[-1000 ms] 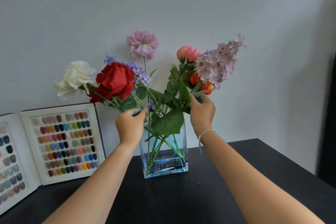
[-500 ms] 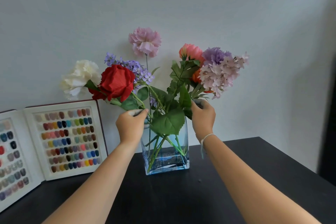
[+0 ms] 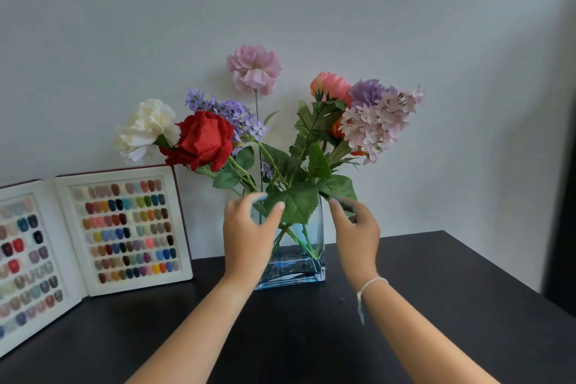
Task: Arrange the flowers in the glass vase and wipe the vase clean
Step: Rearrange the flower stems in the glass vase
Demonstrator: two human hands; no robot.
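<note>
Both hands hover at the rim of the vase (image 3: pixel 313 265), which stands between them on the table (image 3: pixel 436 305). The left hand (image 3: pixel 249 237) is loosely spread, thumb by a leaf; the right hand (image 3: pixel 358 234) is spread beside the glass, gripping nothing. The flowers (image 3: pixel 205 140) lean wide above them. A stray knock against the stems could tip the vase.

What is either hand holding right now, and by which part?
Nothing. The left hand and right hand hover open beside the glass vase, fingers loosely curled near the leaves.
</note>
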